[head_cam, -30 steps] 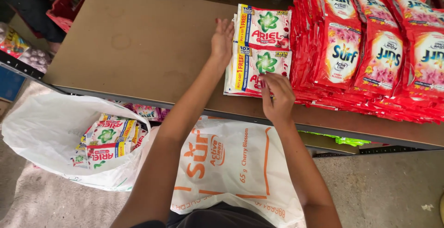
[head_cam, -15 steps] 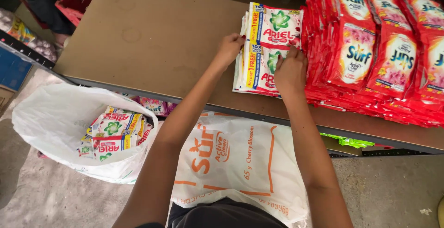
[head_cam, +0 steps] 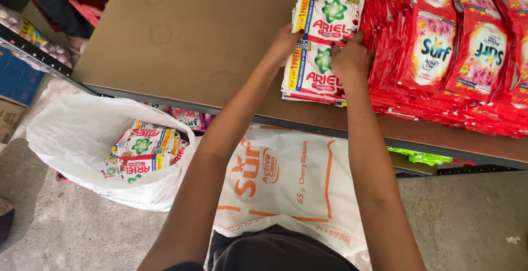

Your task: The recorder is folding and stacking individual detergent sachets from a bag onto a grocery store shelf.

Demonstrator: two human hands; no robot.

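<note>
A stack of white detergent sachets (head_cam: 319, 67) with green and red print lies on the brown shelf board (head_cam: 181, 34). My left hand (head_cam: 286, 41) grips the stack's left edge. On top of the stack, at its right side, rests my right hand (head_cam: 352, 57), pressed against a wall of red detergent sachets (head_cam: 445, 56). On the ground to the lower left, an open white plastic bag (head_cam: 71, 144) holds more of the same white sachets (head_cam: 143, 150).
A white printed sack (head_cam: 286, 183) with orange lettering hangs below the shelf's front edge. Green packets (head_cam: 421, 157) show on the shelf underneath. A blue box (head_cam: 16, 78) and a rack of goods stand at the left. Concrete floor lies below.
Both hands have closed in on the white sachet stack, the left moving from its top corner down to its left edge and the right shifting onto its right side. The stack looks squared up.
</note>
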